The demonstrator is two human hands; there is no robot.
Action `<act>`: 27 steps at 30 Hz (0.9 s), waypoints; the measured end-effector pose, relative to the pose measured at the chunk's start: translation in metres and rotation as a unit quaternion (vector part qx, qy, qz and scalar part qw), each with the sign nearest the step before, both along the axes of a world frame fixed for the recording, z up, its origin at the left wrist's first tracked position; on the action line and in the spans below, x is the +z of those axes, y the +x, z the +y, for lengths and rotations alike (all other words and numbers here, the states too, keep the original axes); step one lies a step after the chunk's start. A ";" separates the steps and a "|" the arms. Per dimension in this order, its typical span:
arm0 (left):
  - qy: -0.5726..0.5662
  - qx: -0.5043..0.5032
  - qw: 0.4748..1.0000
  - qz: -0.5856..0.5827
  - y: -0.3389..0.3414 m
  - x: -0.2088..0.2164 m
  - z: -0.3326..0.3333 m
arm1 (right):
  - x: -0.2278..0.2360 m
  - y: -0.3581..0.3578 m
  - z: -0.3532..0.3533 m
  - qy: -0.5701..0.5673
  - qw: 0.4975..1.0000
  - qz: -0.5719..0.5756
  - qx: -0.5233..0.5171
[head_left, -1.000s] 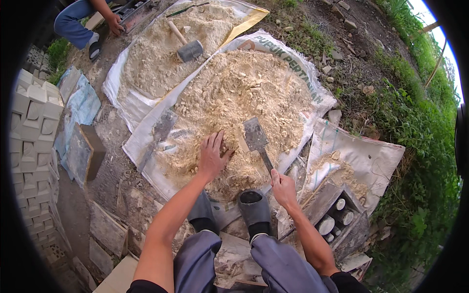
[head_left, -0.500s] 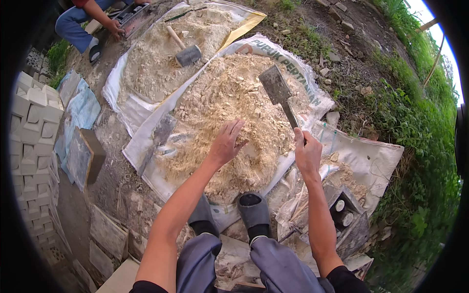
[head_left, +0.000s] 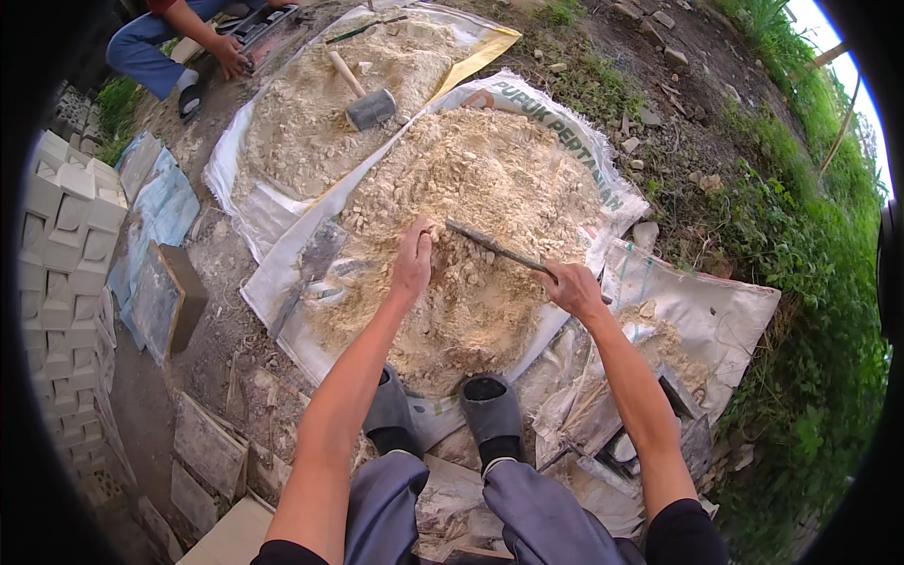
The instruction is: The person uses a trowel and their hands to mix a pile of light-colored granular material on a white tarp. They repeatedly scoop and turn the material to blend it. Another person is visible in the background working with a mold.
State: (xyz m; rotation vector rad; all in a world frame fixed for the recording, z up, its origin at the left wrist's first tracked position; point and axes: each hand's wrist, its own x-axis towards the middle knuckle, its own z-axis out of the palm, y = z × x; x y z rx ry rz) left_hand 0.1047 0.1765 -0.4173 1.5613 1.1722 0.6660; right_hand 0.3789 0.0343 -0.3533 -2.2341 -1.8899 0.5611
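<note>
A broad mound of pale, crumbly powder and lumps [head_left: 490, 179] lies on a white woven sack [head_left: 621, 193] in front of my feet. My right hand [head_left: 576, 290] grips the handle of a flat metal paddle [head_left: 499, 249], its square blade turned edge-on and low over the mound. The blade's end is close to the fingertips of my left hand [head_left: 411, 264]. Those fingers are closed at a pale clump [head_left: 435, 229] on the mound's left side; part of the grip is hidden.
A mallet [head_left: 370, 108] lies on a second powder heap [head_left: 282, 132] behind. At the far left, another person's hand [head_left: 229, 55] is by a metal mold [head_left: 259, 26]. Stacked pale blocks [head_left: 56, 245] line the left side; a wooden box [head_left: 697, 443] sits at my right.
The paddle has swung down and left from above the mound, its blade turning edge-on. My left hand has drawn slightly left, and its spread fingers have closed.
</note>
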 end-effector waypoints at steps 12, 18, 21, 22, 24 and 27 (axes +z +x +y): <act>0.091 -0.149 0.985 -0.010 0.011 0.017 -0.051 | 0.047 -0.050 -0.052 0.069 0.955 0.146 -0.247; 0.172 0.024 0.980 0.097 0.020 0.001 -0.036 | 0.108 -0.094 -0.006 0.145 0.874 0.391 -0.250; 0.169 0.083 0.945 0.267 -0.003 -0.011 -0.042 | 0.083 -0.118 -0.014 0.104 0.893 0.351 -0.262; 0.169 0.046 0.940 0.294 -0.012 -0.010 -0.046 | 0.062 -0.125 -0.025 0.081 0.907 0.314 -0.269; 0.174 -0.023 0.921 0.347 -0.022 -0.010 -0.049 | 0.005 -0.125 -0.067 -0.012 0.941 0.231 -0.249; 0.182 -0.094 0.900 0.384 -0.026 -0.013 -0.048 | -0.022 -0.123 -0.106 -0.095 0.931 0.222 -0.274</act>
